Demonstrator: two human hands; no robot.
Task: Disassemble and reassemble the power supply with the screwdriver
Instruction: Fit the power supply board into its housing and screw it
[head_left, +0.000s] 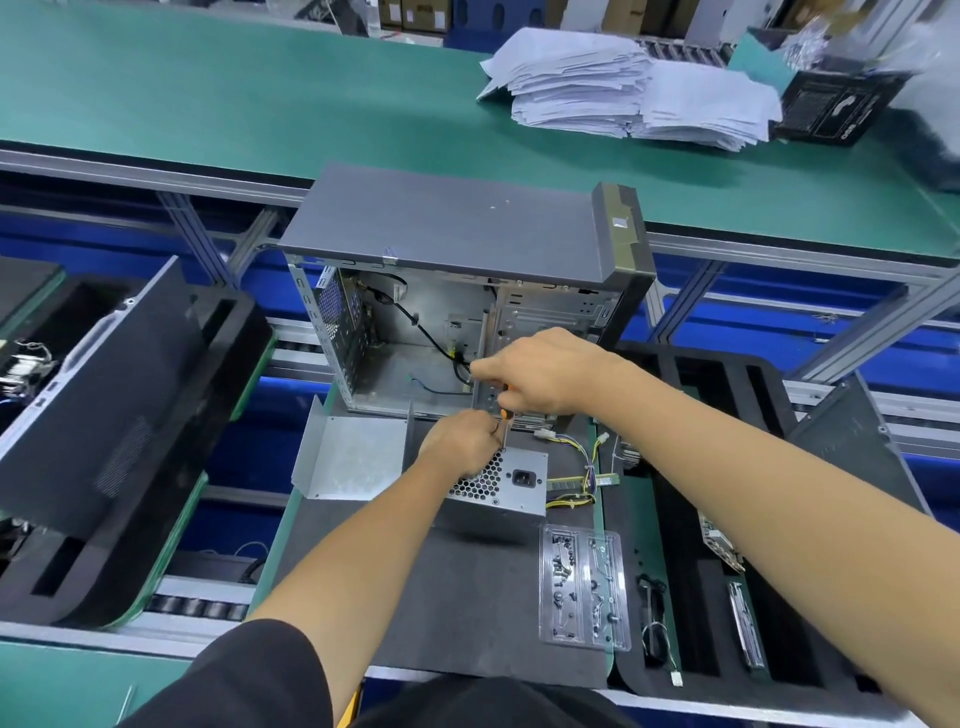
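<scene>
Power supply (511, 480) sits on the dark mat (467, 597), just in front of the open computer case (457, 291). Right hand (540, 371) wrapped round the screwdriver (504, 423), shaft down at the supply's top rear edge. Left hand (460, 441) curled on the same corner, steadying. Screw tray (584, 587) near, front-right of the supply.

The right hand (545, 371) grips the orange-handled screwdriver (504, 415) and holds it upright over the power supply (511, 480). The left hand (460, 441) rests on the top of the power supply. Behind both stands the open computer case (447, 291), and a clear screw tray (584, 590) lies nearby on the dark mat (467, 597).
</scene>
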